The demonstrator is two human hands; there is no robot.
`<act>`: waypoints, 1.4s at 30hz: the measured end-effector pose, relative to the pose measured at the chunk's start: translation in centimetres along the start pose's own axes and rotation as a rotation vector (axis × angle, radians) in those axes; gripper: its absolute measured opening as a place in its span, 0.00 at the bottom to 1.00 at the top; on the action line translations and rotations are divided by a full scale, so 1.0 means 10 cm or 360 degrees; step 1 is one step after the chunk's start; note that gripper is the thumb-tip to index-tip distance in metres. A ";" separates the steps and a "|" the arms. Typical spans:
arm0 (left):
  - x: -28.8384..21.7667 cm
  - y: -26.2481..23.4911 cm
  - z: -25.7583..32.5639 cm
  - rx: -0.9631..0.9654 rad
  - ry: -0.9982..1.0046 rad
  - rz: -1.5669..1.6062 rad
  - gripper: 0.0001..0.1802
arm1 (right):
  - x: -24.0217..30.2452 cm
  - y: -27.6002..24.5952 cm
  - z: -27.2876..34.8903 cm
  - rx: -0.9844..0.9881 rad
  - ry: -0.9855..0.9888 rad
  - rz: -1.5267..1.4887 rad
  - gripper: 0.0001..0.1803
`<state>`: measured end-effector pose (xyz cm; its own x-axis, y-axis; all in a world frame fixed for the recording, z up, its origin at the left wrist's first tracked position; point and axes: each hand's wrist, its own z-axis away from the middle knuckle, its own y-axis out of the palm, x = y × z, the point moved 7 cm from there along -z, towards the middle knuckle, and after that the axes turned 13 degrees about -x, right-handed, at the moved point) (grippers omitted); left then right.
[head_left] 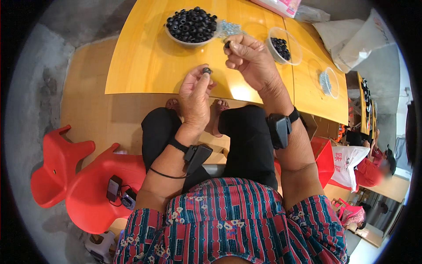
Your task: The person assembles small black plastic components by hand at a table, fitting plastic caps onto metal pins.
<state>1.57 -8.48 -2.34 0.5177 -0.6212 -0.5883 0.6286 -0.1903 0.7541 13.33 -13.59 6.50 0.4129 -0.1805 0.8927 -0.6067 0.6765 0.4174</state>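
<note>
clamps black bead-like part (206,70) in left hand (195,97), near front edge of yellow tabletop (147,66); pinches partly hidden black piece (227,44) in right hand (251,58). could drop either through slack fingertip hold and lose it over edge.

Red chairs (85,204) stand on tan floor (90,101) near a grey wall (26,101).

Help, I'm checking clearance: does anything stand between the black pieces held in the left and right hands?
Nothing visible: only open space above the table separates the black piece in the left hand from the dark piece in the right hand.
</note>
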 end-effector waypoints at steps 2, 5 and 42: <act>0.00 -0.02 0.03 0.0040 -0.0020 -0.0004 0.11 | -0.04 0.01 0.15 0.0018 0.0050 -0.0142 0.08; -0.06 -0.01 0.07 0.0132 -0.0055 -0.0020 0.11 | -0.08 0.03 0.33 0.0058 0.0066 -0.0251 0.10; -0.73 0.67 0.74 0.0800 0.0386 -0.0462 0.12 | 0.39 0.16 1.18 -0.0099 -0.0895 0.0261 0.09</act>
<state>-2.27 -10.90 9.17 0.5206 -0.3116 -0.7949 0.4440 -0.6964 0.5638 5.91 -21.64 12.65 -0.1168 -0.4092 0.9049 -0.5842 0.7651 0.2706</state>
